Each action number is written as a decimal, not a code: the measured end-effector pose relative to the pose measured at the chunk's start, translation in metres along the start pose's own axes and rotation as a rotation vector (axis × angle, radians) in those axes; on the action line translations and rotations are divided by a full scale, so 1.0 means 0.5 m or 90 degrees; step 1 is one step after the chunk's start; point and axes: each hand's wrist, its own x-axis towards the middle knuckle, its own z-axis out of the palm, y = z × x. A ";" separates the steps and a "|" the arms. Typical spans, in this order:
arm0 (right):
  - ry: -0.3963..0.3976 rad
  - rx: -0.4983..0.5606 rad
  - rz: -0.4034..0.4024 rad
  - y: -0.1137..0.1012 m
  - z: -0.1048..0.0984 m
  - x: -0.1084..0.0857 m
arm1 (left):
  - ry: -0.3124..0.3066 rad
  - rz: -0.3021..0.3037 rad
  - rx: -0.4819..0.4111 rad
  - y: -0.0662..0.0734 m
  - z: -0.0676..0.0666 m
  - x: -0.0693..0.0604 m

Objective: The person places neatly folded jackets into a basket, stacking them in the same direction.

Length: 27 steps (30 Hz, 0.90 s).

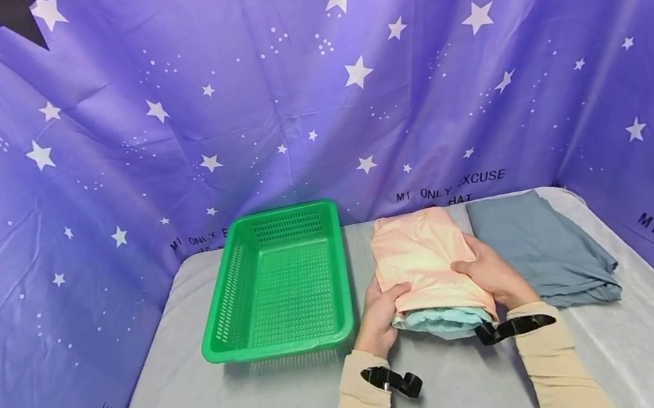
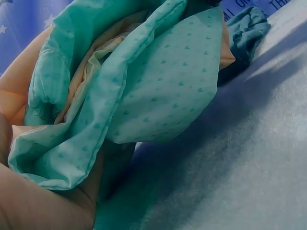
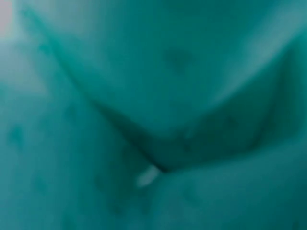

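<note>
Both hands hold a folded cloth, peach-pink outside with a mint-green layer [image 1: 444, 320] showing at the near edge. The left hand [image 1: 381, 314] grips the left side of the folded pink cloth [image 1: 420, 253], thumb on top. On the right side, the right hand [image 1: 496, 273] grips it the same way. In the left wrist view, the mint layer [image 2: 163, 86] has small dark prints and hangs in loose folds above the table. Blurred green fabric [image 3: 153, 72] fills the right wrist view, so the right fingers are hidden there.
A green perforated basket [image 1: 212, 339] stands to the left, with nothing seen inside. Folded grey-blue cloth [image 1: 536, 248] lies right of the hands. All rest on a pale grey covered table [image 1: 463, 398], before a purple star-print curtain [image 1: 293, 79].
</note>
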 end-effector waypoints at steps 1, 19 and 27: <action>-0.002 0.006 0.000 -0.002 0.000 -0.002 | 0.001 0.004 0.011 0.002 0.001 -0.003; 0.021 0.015 -0.052 -0.037 -0.007 -0.019 | 0.010 0.066 0.116 0.044 0.020 -0.030; 0.033 0.028 -0.078 -0.050 -0.003 -0.026 | 0.002 0.096 0.128 0.071 0.028 -0.041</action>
